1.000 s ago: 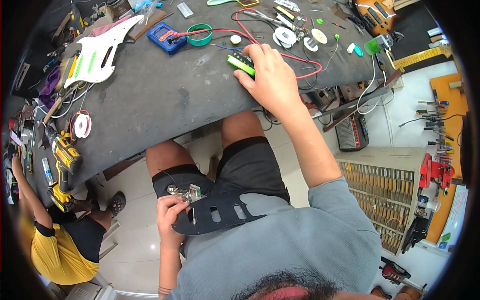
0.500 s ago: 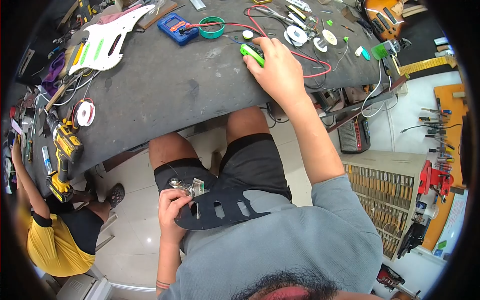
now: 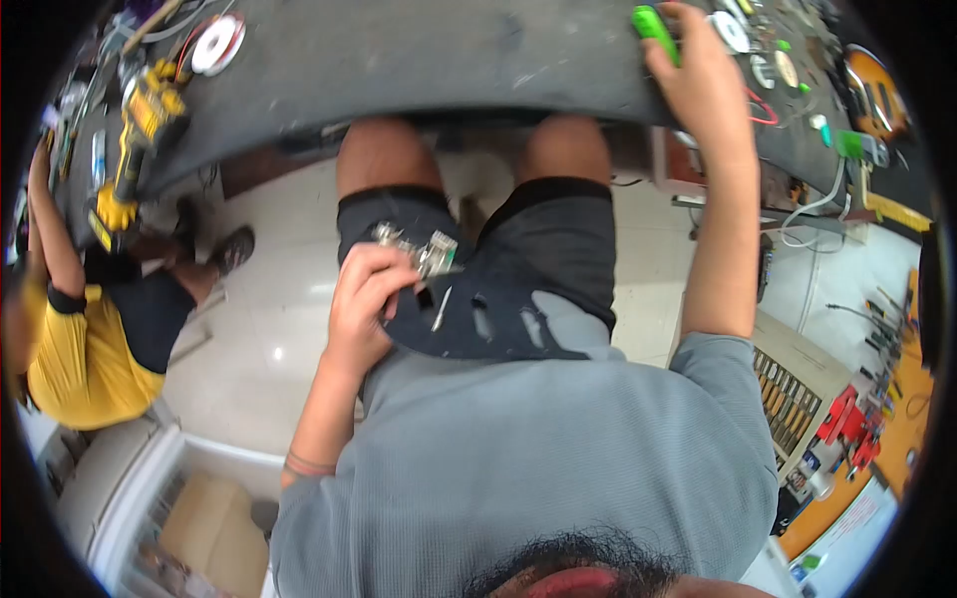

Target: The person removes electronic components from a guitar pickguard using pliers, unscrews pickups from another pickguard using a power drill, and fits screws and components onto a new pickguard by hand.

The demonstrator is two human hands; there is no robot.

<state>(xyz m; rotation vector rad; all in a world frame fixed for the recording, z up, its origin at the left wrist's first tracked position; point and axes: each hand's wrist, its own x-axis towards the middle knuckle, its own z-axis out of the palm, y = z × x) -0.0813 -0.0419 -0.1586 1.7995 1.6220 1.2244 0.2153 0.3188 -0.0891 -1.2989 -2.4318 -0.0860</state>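
Observation:
My left hand [image 3: 362,304] is closed on one end of a black guitar pickguard [image 3: 459,334], which lies across my lap. Metal electronic parts [image 3: 437,255] stick up beside my fingertips along its upper edge. A thin pale metal piece shows near one slot. Over at the bench's upper right, my right hand [image 3: 706,90] has its thumb and fingers around a bright green hand tool [image 3: 656,35]. The tool's working end is hidden, so its exact kind cannot be made out.
A yellow cordless drill [image 3: 152,118] and a wire spool [image 3: 217,45] are on the left of the dark bench [image 3: 429,60]. Another person in a yellow shirt [image 3: 95,349] sits at left. Spools and a guitar body [image 3: 877,95] are at upper right.
The view has tilted down, so the bench sits higher in the picture. My right hand keeps the green tool, now further right in view. My left hand still holds the pickguard.

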